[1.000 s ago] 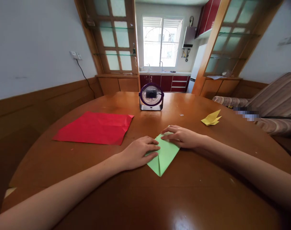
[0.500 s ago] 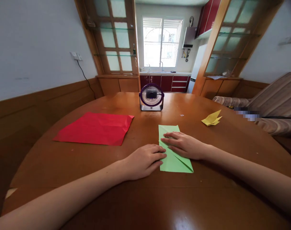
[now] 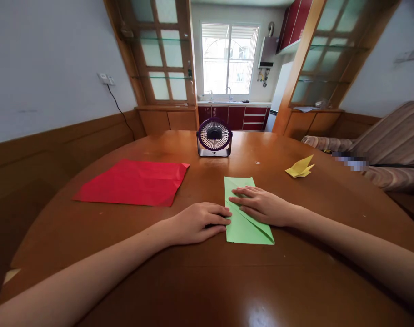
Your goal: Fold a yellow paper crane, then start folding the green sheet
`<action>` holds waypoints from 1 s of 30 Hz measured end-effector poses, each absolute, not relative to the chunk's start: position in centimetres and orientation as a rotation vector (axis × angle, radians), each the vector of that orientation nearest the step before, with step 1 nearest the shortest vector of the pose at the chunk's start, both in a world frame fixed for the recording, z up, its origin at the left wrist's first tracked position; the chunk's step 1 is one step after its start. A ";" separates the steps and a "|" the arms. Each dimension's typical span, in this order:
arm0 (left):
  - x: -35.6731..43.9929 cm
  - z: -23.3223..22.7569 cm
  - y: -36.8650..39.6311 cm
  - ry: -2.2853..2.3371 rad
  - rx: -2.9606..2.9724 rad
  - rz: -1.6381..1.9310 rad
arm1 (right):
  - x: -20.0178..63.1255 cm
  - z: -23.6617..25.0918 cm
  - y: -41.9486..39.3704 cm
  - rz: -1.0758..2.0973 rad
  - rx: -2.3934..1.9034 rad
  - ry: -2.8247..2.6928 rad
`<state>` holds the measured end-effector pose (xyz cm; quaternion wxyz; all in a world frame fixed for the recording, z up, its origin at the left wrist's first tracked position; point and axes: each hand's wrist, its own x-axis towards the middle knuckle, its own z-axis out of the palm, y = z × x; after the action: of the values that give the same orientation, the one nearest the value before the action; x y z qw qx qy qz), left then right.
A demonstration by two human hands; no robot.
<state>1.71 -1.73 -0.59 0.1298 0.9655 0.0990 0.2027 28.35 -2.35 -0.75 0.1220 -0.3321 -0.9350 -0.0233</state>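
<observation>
A folded sheet of light green paper lies on the table in front of me, longer than it is wide, with a diagonal fold edge running down to its near right corner. My right hand rests flat on its upper right part, fingers spread and pointing left. At the paper's left edge lies my left hand, its fingers stretched out and the fingertips touching that edge. To the left is a large sheet of red paper, lightly creased. A small folded yellow paper figure sits at the right.
A small purple desk fan stands at the far middle of the round wooden table. A striped armchair is beyond the table's right edge. A cable hangs from a wall socket at the left.
My left hand has slid slightly left, so its fingertips now reach only the green paper's edge. My right hand stays on the paper.
</observation>
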 end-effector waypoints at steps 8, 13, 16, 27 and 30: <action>2.1 -0.5 -1.6 0.701 2.949 0.715 | 28.3 -0.5 -2.3 -0.083 -0.969 -2.760; 2.1 -0.7 -1.5 0.727 2.931 0.666 | 28.3 -0.6 -2.3 -0.079 -0.971 -2.748; 2.2 -0.7 -1.5 0.697 2.913 0.662 | 28.2 -0.6 -2.3 -0.107 -0.980 -2.763; 2.2 -0.5 -1.4 0.688 2.890 0.633 | 28.2 -0.5 -2.4 -0.136 -0.967 -2.773; 2.3 -0.5 -1.4 0.691 2.889 0.631 | 28.2 -0.5 -2.4 -0.136 -0.966 -2.771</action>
<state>2.29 -1.45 -0.49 0.0523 0.9500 0.2273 0.2076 28.25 -2.36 -0.54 0.1016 -0.3271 -0.9384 -0.0461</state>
